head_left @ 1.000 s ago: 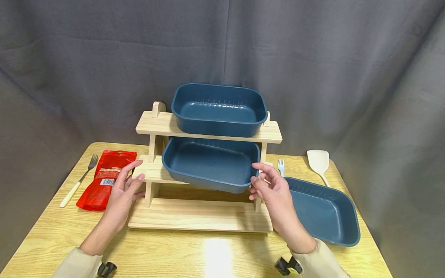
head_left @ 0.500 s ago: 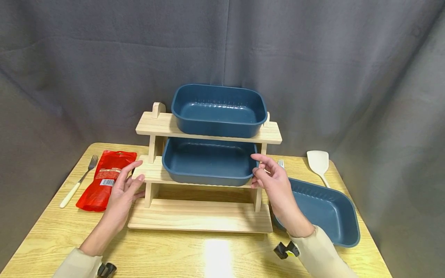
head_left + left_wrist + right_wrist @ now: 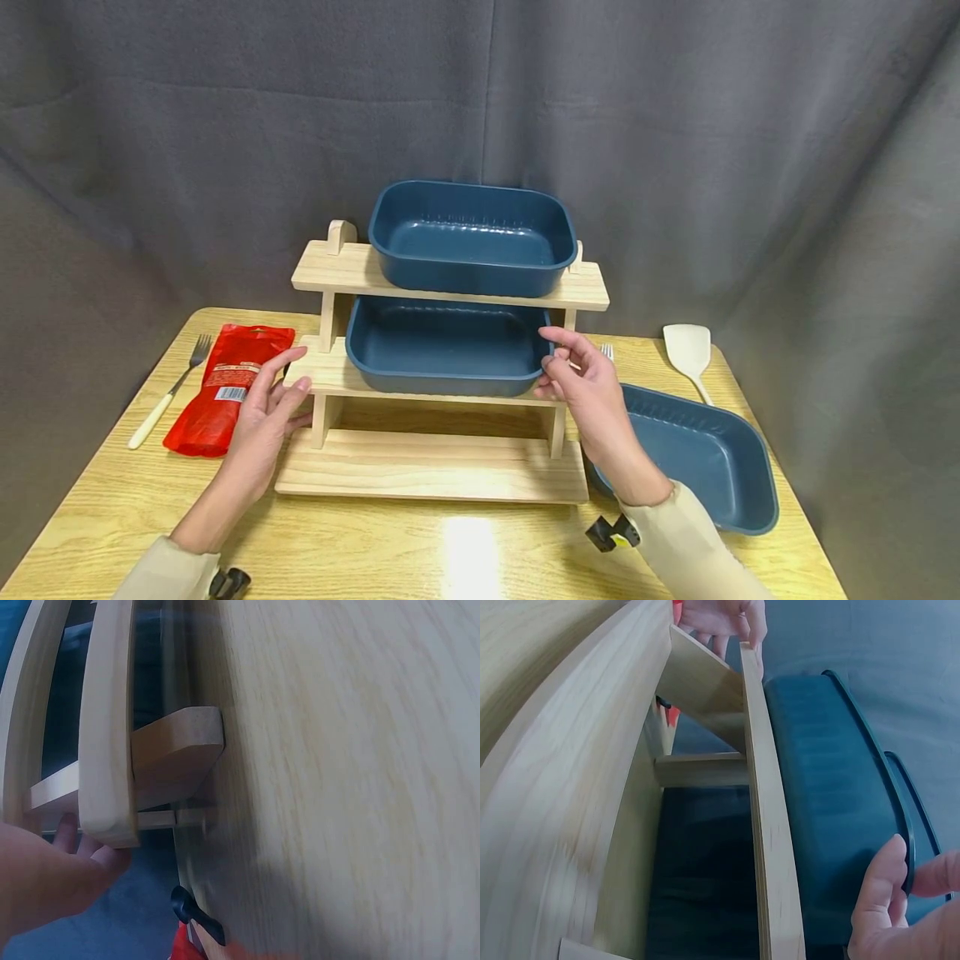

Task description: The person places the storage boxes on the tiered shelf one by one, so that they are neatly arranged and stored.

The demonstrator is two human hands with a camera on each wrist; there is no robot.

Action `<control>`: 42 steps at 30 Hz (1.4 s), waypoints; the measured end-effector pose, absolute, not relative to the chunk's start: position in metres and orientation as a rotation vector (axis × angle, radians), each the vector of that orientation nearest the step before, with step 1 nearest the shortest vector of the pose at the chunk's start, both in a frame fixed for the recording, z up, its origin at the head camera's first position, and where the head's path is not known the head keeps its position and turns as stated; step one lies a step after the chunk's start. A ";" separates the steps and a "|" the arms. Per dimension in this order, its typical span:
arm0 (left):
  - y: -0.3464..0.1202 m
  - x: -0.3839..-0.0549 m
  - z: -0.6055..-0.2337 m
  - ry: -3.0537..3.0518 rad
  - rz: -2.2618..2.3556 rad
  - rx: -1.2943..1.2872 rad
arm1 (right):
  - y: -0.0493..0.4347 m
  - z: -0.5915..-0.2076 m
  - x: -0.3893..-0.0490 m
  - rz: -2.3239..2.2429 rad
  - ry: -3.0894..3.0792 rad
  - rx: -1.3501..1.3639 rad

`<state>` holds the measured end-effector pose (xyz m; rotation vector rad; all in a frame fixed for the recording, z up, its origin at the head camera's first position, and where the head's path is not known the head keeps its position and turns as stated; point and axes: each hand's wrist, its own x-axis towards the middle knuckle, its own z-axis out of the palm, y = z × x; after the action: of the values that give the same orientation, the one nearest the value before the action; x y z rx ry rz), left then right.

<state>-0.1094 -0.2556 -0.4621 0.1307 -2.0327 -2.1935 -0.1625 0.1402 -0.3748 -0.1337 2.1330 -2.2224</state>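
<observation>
A three-tier wooden shelf rack (image 3: 431, 467) stands on the table. On its middle board sits a blue plastic basin (image 3: 450, 342), its back part under the top board. My right hand (image 3: 592, 392) pinches the right end of this basin's rim, thumb outside and index finger over the edge; the right wrist view shows the thumb and fingertip at the rim (image 3: 881, 787). My left hand (image 3: 262, 417) holds the left end of the middle board (image 3: 109, 750), fingers curled about its end. Another blue basin (image 3: 472, 233) rests on the top board.
Right of the rack, a third blue basin (image 3: 697, 458) lies on the table, partly behind my right forearm. Beyond it are a white spatula (image 3: 687, 350) and a small fork (image 3: 607, 352). At left lie a red packet (image 3: 225, 392) and a fork with a cream handle (image 3: 153, 417).
The middle basin's right front corner has gone back and slightly left, so its front edge now runs level along the board. My right hand has moved with it; the left hand stays put.
</observation>
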 end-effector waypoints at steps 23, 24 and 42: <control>-0.256 -0.110 -0.462 -2.016 -2.209 0.105 | 0.141 -0.373 -0.157 -2.168 2.177 -0.125; -0.256 -0.110 -0.462 -2.021 -2.206 0.103 | 0.142 -0.374 -0.156 -2.161 2.185 -0.128; -0.257 -0.109 -0.464 -2.048 -2.181 0.103 | 0.156 -0.375 -0.148 -2.323 2.140 -0.088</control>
<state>-0.1090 -0.2566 -0.4635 0.1025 -2.0484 -2.1810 -0.1476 0.1559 -0.3747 -0.0876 2.1400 -2.3234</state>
